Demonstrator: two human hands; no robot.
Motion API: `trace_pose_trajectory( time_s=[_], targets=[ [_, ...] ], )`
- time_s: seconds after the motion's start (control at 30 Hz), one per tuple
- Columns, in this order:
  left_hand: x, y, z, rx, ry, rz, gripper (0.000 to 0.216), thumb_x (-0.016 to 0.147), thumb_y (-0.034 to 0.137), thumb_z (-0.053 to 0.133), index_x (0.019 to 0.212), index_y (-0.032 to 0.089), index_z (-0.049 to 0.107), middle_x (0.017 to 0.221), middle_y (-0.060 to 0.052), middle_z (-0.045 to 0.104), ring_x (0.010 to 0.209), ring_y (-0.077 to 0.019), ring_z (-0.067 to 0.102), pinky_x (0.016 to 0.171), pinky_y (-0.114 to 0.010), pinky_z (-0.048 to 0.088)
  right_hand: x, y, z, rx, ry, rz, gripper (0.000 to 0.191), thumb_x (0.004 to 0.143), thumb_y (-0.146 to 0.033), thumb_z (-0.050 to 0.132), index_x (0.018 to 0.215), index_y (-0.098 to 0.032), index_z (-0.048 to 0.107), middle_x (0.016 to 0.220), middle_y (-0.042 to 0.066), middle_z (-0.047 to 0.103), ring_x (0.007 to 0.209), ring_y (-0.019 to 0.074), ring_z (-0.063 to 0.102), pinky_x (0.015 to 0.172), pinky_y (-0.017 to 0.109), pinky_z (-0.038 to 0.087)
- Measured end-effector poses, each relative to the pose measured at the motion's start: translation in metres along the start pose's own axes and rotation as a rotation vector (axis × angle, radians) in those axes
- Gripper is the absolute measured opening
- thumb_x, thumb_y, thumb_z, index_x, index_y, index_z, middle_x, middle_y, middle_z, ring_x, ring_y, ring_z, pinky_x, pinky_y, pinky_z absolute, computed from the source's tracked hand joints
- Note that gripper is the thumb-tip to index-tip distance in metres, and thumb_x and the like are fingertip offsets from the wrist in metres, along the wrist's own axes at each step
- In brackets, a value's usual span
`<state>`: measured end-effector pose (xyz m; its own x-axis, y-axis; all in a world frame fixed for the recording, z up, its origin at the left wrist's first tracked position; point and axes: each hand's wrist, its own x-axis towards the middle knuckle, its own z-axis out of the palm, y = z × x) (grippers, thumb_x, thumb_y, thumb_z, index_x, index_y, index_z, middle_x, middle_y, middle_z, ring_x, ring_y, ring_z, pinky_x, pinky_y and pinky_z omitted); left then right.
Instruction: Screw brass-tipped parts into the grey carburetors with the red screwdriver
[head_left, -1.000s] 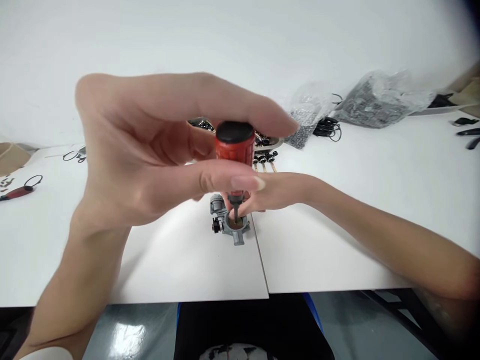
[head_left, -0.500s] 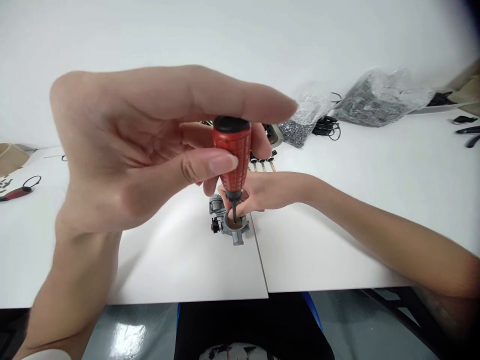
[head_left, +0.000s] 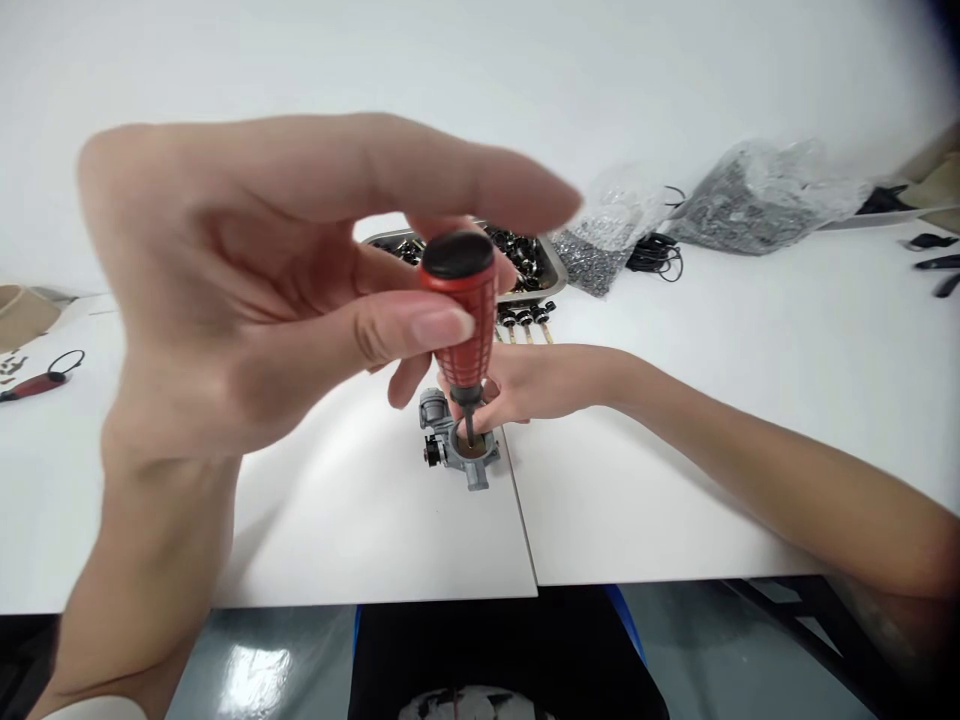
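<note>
Drifted a little up and leftward with the left hand (head_left: 225, 290) since the earlier frame, baring more of the metal tray (head_left: 559, 280) beyond the fingers. Narrow grip there, holding a red screwdriver (head_left: 480, 335) between thumb and curled fingers, index finger stretched out over the black cap; cannot tell whether touching it. Close to upright, tip down inside the round mouth of a grey metal housing (head_left: 475, 473) on the white table (head_left: 637, 480), just beside the seam (head_left: 523, 515). Too small to tell how well seated. Closed round that housing with the right hand (head_left: 517, 385), fingertips partly hidden. To do this well, keep the shaft square, press lightly straight down, turn with the fingers, and brace the housing against swivelling. Grid-grooved, slightly glossy handle, probably easy to grip; dull, cast-looking metal below, with a rounded rim, a stubby spout and a black fitting (head_left: 432, 451) at one side. Farther out, brass-coloured pieces (head_left: 525, 319) with black tops in a row, crinkled clear bags (head_left: 765, 205) of small grey parts, coiled black cable (head_left: 654, 258), and at far left a red-handled tool (head_left: 34, 387).
</note>
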<state>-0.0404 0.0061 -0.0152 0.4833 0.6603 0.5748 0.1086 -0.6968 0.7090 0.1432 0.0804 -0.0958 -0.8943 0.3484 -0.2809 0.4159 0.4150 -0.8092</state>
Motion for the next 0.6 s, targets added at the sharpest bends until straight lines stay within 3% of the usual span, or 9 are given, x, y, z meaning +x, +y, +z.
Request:
trace_pose_trajectory(
  time_s=[0.1, 0.17, 0.33, 0.4, 0.5, 0.6],
  targets=[
    [-0.003, 0.002, -0.007, 0.045, -0.004, -0.105, 0.049, 0.087, 0.047, 0.059, 0.119, 0.010, 0.065, 0.094, -0.010, 0.068, 0.078, -0.0229, 0.068, 0.047, -0.031, 0.051, 0.000, 0.001, 0.000, -0.001, 0.007, -0.006, 0.013, 0.081, -0.023, 0.064, 0.090, -0.016, 0.059, 0.089, 0.004, 0.062, 0.069, 0.0111, 0.052, 0.055, 0.023, 0.040],
    [-0.003, -0.001, -0.008, 0.049, 0.004, -0.101, 0.049, 0.090, 0.048, 0.053, 0.116, 0.008, 0.065, 0.097, -0.011, 0.068, 0.077, -0.0226, 0.068, 0.047, -0.033, 0.051, -0.001, 0.001, 0.000, -0.003, 0.003, -0.005, 0.011, 0.081, -0.021, 0.063, 0.090, -0.016, 0.059, 0.091, 0.004, 0.063, 0.069, 0.0109, 0.052, 0.056, 0.023, 0.041],
    [0.005, -0.011, 0.000, 0.079, -0.057, 0.145, 0.031, 0.080, 0.039, 0.069, 0.105, 0.020, 0.068, 0.092, -0.001, 0.066, 0.076, -0.0147, 0.064, 0.043, -0.022, 0.048, -0.002, -0.004, 0.000, -0.009, -0.001, 0.032, 0.013, 0.081, -0.025, 0.063, 0.090, -0.016, 0.060, 0.084, 0.002, 0.062, 0.059, 0.0088, 0.049, 0.050, 0.023, 0.038],
    [0.007, -0.013, 0.004, 0.058, 0.009, 0.204, 0.033, 0.076, 0.030, 0.074, 0.107, 0.023, 0.068, 0.085, 0.001, 0.067, 0.073, -0.0108, 0.062, 0.045, -0.018, 0.046, -0.002, -0.005, 0.000, -0.011, 0.017, 0.046, 0.014, 0.081, -0.027, 0.064, 0.089, -0.016, 0.061, 0.081, 0.001, 0.061, 0.056, 0.0084, 0.047, 0.049, 0.023, 0.037],
    [0.008, -0.012, 0.005, 0.009, 0.100, 0.157, 0.041, 0.074, 0.028, 0.077, 0.114, 0.023, 0.067, 0.083, -0.001, 0.070, 0.066, -0.0115, 0.063, 0.042, -0.019, 0.047, -0.002, -0.006, 0.001, -0.018, 0.031, 0.048, 0.013, 0.081, -0.028, 0.065, 0.087, -0.017, 0.061, 0.082, 0.001, 0.062, 0.058, 0.0090, 0.048, 0.050, 0.023, 0.037],
    [0.007, -0.007, 0.000, 0.007, 0.044, 0.037, 0.049, 0.072, 0.033, 0.078, 0.120, 0.024, 0.066, 0.083, -0.007, 0.071, 0.061, -0.0186, 0.066, 0.034, -0.024, 0.046, -0.001, -0.003, 0.000, -0.025, 0.022, 0.003, 0.011, 0.081, -0.025, 0.064, 0.086, -0.016, 0.060, 0.087, 0.003, 0.062, 0.065, 0.0107, 0.051, 0.054, 0.024, 0.039]
  ],
)
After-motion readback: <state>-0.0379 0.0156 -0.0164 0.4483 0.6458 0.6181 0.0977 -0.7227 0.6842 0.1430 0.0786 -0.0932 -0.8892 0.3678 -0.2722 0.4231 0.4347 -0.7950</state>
